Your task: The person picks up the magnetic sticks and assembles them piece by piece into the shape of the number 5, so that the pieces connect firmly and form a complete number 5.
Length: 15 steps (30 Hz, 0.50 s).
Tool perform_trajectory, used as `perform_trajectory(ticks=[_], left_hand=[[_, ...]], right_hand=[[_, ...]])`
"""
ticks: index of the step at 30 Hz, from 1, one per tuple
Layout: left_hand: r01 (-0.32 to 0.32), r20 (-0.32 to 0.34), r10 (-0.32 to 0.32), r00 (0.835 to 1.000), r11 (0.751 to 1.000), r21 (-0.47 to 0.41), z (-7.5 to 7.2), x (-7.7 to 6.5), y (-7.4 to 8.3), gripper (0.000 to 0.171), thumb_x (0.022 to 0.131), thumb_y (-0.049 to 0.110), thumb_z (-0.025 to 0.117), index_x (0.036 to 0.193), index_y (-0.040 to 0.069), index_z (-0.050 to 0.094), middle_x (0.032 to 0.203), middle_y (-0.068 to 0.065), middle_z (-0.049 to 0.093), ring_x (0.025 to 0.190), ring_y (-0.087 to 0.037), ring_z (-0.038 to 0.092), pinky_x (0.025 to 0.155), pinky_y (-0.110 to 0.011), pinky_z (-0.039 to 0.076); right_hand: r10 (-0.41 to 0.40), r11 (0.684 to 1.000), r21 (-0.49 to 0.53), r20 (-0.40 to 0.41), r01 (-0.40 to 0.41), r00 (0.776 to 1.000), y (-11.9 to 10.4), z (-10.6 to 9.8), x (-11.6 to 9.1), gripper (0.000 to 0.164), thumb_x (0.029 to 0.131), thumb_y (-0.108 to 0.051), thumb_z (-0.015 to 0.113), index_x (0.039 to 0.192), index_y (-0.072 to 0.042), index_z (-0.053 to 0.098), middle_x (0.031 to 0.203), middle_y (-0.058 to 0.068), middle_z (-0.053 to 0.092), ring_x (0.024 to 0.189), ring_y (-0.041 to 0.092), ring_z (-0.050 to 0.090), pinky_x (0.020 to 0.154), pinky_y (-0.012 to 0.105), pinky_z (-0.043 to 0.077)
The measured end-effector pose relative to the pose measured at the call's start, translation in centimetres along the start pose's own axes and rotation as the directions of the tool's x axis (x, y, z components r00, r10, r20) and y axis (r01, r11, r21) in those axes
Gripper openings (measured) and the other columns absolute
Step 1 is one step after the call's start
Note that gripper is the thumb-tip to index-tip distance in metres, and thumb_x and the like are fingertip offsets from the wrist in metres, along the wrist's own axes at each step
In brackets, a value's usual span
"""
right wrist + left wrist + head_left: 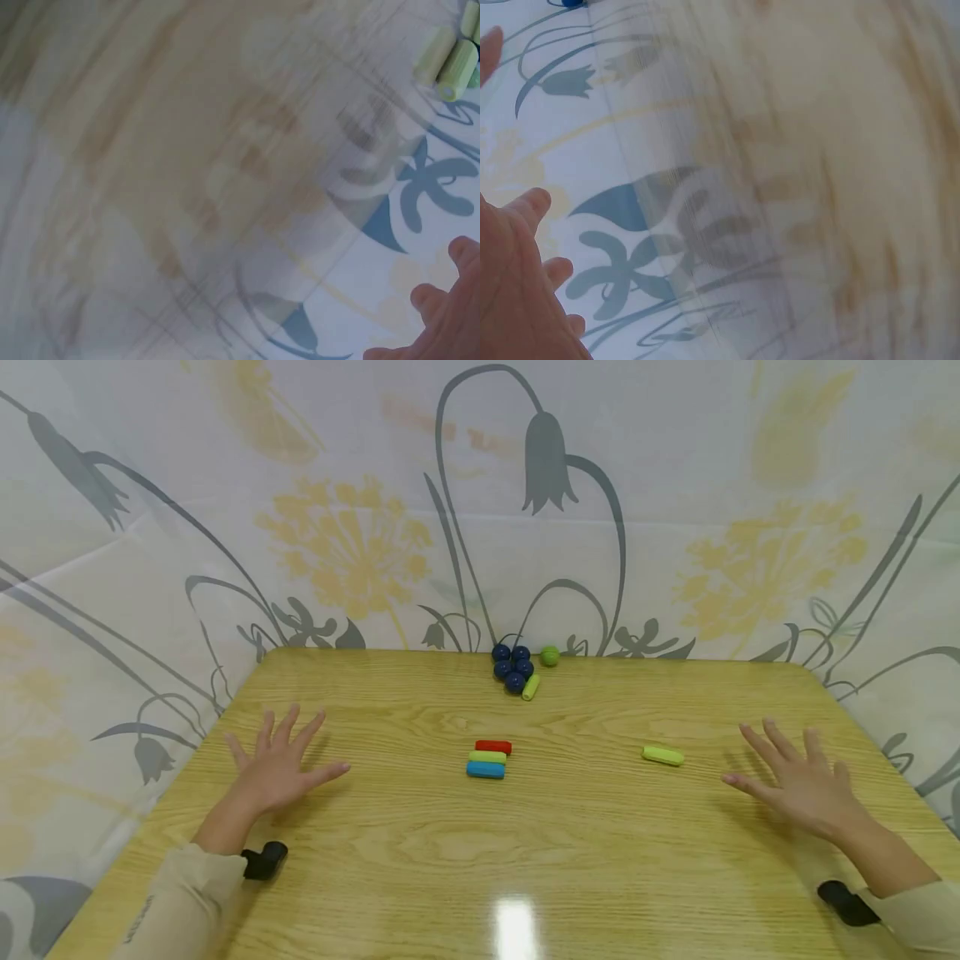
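My left hand (277,772) is over the left side of the wooden table with its fingers spread, holding nothing. On the right side my right hand (813,789) is spread the same way, nothing in it; a short yellow-green stick (663,756) lies to its left. Between the hands, a red stick (493,747), a yellow-green stick (487,757) and a blue stick (486,770) lie side by side. Behind them sits a cluster of several dark blue balls (514,682), with another yellow-green stick (531,687) against it and a green ball (550,656) close by.
The table (420,860) has its far edge against a hanging cloth (480,568) with grey and yellow flowers, which also runs along both sides. Black wrist cameras sit near the left cuff (202,868) and right cuff (918,910). Much of both wrist views is blurred tabletop reflection.
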<state>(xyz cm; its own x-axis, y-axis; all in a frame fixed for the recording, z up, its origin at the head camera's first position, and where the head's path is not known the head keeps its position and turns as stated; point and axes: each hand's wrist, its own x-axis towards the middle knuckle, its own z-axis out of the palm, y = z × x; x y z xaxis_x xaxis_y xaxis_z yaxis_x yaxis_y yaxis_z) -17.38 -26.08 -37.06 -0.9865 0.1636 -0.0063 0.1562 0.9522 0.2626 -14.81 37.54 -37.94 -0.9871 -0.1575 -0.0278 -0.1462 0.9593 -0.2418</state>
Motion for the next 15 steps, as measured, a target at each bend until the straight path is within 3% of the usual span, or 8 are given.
perform_trajectory(ticks=[8, 15], left_hand=[[-0.044, -0.032, 0.041, 0.999, 0.995, -0.094, 0.3, 0.3, 0.5, 0.089, 0.084, 0.063, 0.053, 0.150, 0.015, 0.017, 0.151, -0.024, 0.005, 0.133, -0.050, -0.005, 0.089, -0.074, -0.016], [-0.077, -0.059, 0.069, 0.996, 0.987, -0.140, 0.7, 0.8, 1.0, 0.089, 0.084, 0.059, 0.057, 0.150, 0.014, 0.019, 0.150, -0.025, 0.009, 0.134, -0.050, 0.000, 0.093, -0.075, -0.005]], right_hand=[[-0.066, 0.997, 0.034, -0.036, 0.067, 0.997, -0.9, 0.3, 0.4, 0.082, 0.092, -0.047, 0.051, 0.151, -0.018, 0.002, 0.151, 0.026, 0.003, 0.126, 0.061, -0.007, 0.084, 0.079, 0.005], [-0.097, 0.988, 0.114, -0.055, 0.103, 0.994, -1.7, 0.5, 0.8, 0.082, 0.092, -0.042, 0.055, 0.151, -0.014, 0.007, 0.151, 0.026, 0.006, 0.129, 0.056, -0.006, 0.084, 0.079, 0.007]])
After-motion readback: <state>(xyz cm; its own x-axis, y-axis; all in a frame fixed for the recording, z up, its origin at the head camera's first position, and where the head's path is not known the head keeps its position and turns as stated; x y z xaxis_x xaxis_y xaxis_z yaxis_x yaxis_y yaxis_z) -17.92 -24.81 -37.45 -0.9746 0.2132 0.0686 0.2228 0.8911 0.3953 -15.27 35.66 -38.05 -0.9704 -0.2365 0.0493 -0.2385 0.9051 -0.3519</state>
